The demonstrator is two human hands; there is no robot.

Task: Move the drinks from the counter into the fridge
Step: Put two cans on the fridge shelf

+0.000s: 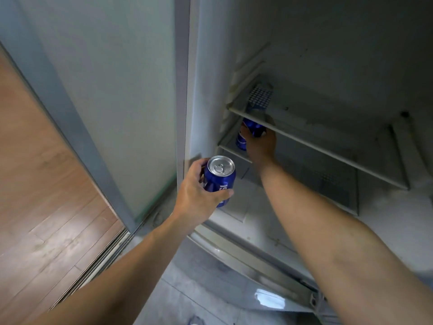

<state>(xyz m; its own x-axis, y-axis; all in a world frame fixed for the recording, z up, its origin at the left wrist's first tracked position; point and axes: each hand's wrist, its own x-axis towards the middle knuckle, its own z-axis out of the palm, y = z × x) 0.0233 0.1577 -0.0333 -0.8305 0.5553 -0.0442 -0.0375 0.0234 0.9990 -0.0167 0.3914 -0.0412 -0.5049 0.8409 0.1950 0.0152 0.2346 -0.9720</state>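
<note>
Two blue cans going into an open fridge.

The right hand is reaching under the upper shelf and gripping a blue can tilted over the lower shelf, at the fridge's left wall; another can is standing just beside it, partly hidden. The left hand is holding a second can upright in front of the fridge, fingers and thumb curling round its side. A frosted door and wooden floor are lying to the left.
</note>
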